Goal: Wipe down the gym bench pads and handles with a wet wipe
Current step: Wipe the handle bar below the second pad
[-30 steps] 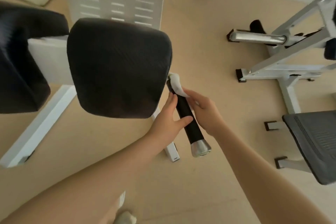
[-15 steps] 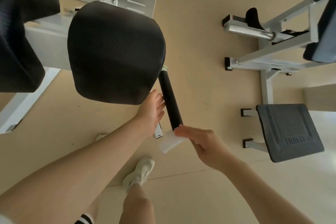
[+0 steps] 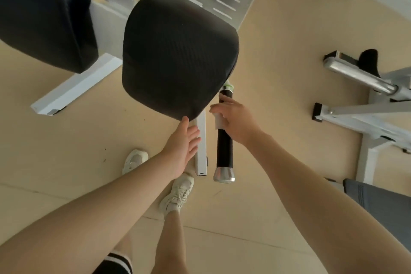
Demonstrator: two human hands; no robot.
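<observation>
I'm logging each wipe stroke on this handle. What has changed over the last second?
The right hand ran the wet wipe from the top of the black handle down off its capped end, then back up; now it grips the wipe around the upper part. The left hand let go of the handle and now lies open, touching the seat pad. The pad stayed put.
</observation>
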